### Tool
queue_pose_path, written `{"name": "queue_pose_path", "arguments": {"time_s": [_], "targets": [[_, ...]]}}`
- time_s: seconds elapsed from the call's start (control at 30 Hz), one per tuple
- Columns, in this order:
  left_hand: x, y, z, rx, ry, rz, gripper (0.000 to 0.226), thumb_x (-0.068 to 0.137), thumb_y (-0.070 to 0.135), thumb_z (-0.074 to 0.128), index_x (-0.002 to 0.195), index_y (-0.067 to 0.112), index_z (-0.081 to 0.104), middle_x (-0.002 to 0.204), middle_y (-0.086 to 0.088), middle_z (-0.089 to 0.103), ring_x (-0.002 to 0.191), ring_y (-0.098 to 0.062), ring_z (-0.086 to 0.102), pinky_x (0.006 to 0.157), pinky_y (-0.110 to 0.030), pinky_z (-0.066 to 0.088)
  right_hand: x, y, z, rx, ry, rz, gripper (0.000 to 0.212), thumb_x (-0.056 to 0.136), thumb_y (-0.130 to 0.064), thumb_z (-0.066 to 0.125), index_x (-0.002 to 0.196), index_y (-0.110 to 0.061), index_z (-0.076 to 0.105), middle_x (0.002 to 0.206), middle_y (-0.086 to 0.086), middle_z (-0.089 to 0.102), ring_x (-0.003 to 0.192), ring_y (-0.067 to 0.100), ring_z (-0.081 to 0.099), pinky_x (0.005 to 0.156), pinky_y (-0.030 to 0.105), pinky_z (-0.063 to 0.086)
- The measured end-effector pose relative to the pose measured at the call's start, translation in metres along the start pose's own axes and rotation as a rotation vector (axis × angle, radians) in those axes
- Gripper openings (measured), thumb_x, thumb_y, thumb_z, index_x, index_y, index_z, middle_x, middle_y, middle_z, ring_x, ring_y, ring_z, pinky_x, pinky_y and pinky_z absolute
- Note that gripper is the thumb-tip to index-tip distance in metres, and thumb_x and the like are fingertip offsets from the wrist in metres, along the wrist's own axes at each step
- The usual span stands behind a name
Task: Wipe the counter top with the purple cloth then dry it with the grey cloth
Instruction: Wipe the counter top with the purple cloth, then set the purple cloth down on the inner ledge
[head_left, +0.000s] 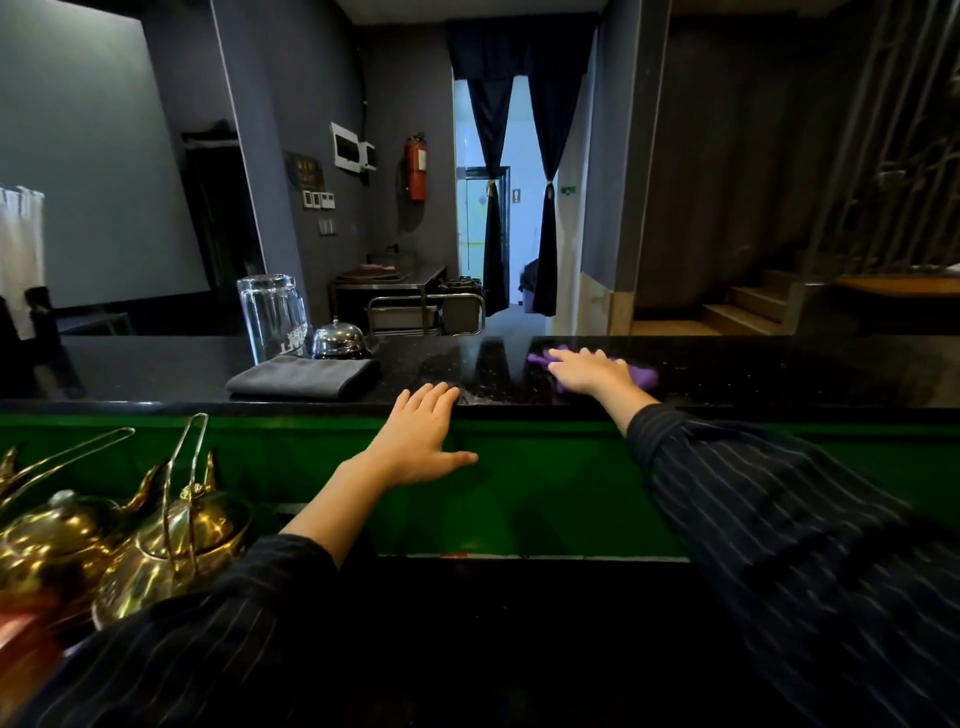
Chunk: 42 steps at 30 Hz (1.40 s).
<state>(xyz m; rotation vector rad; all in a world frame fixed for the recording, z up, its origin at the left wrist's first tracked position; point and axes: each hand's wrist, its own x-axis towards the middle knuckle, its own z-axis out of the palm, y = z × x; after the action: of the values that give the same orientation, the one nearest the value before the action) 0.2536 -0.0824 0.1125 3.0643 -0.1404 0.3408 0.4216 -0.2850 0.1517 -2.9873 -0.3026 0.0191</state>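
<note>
Pressing flat on the purple cloth (641, 375), your right hand (589, 371) has its fingers (563, 356) spread and laid on top of the fabric, not clenched around it. The cloth shows past your fingertips as a small point of purple on the far left and bunches out from under the heel of your palm on the right; the part beneath the hand is hidden, so you cannot tell how it is folded. It lies on the black counter top (779, 374), toward its far edge.

Your left hand (423, 439) rests open on the near edge of the counter top, fingers together and extended onto the surface, thumb hanging down over the green front panel (545, 483). It holds nothing.

The grey cloth (304, 376) lies folded on the counter, to the left of your left fingertips and well apart from the purple one. Just behind it stand an upturned glass (272, 314) and a call bell (338, 340).

The brass teapots (130, 530) at lower left are partly cut off by the frame, and your striped sleeves (779, 519) blur toward the bottom edge.
</note>
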Motion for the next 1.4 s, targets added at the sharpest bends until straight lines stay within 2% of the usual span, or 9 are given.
{"name": "queue_pose_path", "arguments": {"time_s": [0.1,0.3,0.5,0.67,0.87,1.0,1.1,1.23,1.4], "targets": [[0.003,-0.002,-0.005,-0.168,0.057,0.005,0.080,0.080,0.036,0.069,0.142,0.006,0.027,0.149,-0.011,0.033,0.141,-0.024,0.027,0.118,-0.041,0.009,-0.011,-0.040,0.006,-0.005,0.031,0.103,0.060,0.096,-0.049,0.034,0.152,-0.032,0.025,0.160,0.018,0.019,0.147,0.038,0.017,0.118,0.052,0.011],[0.000,-0.003,-0.007,-0.255,0.091,-0.062,0.072,0.058,0.023,0.055,0.123,-0.002,0.039,0.123,-0.017,0.038,0.119,-0.033,0.040,0.105,-0.034,0.030,-0.027,-0.104,0.013,-0.010,-0.072,-0.379,0.053,0.100,-0.049,0.022,0.152,-0.043,0.016,0.164,0.007,0.015,0.150,0.030,0.014,0.117,0.055,0.011],[0.004,0.002,-0.034,-0.371,0.087,-0.182,0.084,0.073,0.007,0.058,0.145,0.003,0.016,0.144,-0.022,0.026,0.136,-0.038,0.028,0.113,-0.040,0.025,-0.065,-0.074,0.012,-0.060,0.019,-0.684,0.056,0.098,-0.052,0.037,0.151,-0.041,0.022,0.159,0.002,0.029,0.146,0.021,0.027,0.115,0.050,0.025],[0.001,0.024,-0.029,-0.405,0.061,-0.209,0.083,0.076,-0.002,0.052,0.148,0.009,0.012,0.134,-0.022,0.050,0.116,-0.036,0.055,0.092,-0.036,0.044,-0.092,-0.041,0.013,-0.002,0.058,-0.730,0.078,0.083,-0.013,0.059,0.148,-0.039,0.026,0.144,0.008,0.048,0.129,0.030,0.048,0.102,0.045,0.040],[-0.017,0.047,0.001,-0.621,0.570,-0.366,0.034,0.076,0.002,0.059,0.110,0.003,0.059,0.098,-0.014,0.064,0.097,-0.027,0.060,0.084,-0.031,0.043,-0.122,-0.013,0.021,0.268,0.212,-0.688,0.072,0.073,0.013,0.047,0.135,-0.018,0.029,0.131,0.017,0.062,0.119,0.038,0.058,0.090,0.046,0.050],[-0.032,0.073,0.005,-1.536,0.061,-0.696,0.062,0.088,0.055,0.045,0.104,-0.003,0.060,0.097,-0.018,0.065,0.089,-0.032,0.061,0.076,-0.037,0.048,-0.145,-0.004,0.030,0.284,0.298,-0.838,0.055,0.077,0.013,0.049,0.126,-0.011,0.040,0.135,0.012,0.061,0.121,0.033,0.059,0.092,0.043,0.049],[-0.046,0.084,0.005,-1.926,-0.030,-0.646,0.058,0.086,0.053,0.050,0.092,-0.003,0.061,0.086,-0.016,0.065,0.075,-0.030,0.064,0.068,-0.037,0.052,-0.166,-0.003,0.040,0.193,0.348,-0.968,0.055,0.082,0.010,0.054,0.132,-0.007,0.041,0.118,0.019,0.065,0.105,0.035,0.063,0.083,0.042,0.052],[-0.061,0.089,0.006,-1.816,0.040,-0.645,0.016,0.085,0.021,0.061,0.078,0.007,0.065,0.064,-0.004,0.069,0.047,-0.016,0.066,0.046,-0.023,0.054,-0.184,0.002,0.056,0.169,0.322,-0.978,0.078,0.080,0.012,0.054,0.149,-0.007,0.024,0.128,0.022,0.056,0.110,0.034,0.059,0.089,0.038,0.050],[-0.086,0.083,0.012,-1.657,0.080,-0.581,0.021,0.085,-0.003,0.052,0.093,0.015,0.061,0.084,-0.005,0.066,0.073,-0.018,0.062,0.066,-0.029,0.051,-0.195,0.017,0.072,0.187,0.199,-0.987,0.106,0.076,-0.017,0.076,0.155,-0.006,0.006,0.160,0.014,0.021,0.140,0.028,0.037,0.107,0.028,0.034]]}}
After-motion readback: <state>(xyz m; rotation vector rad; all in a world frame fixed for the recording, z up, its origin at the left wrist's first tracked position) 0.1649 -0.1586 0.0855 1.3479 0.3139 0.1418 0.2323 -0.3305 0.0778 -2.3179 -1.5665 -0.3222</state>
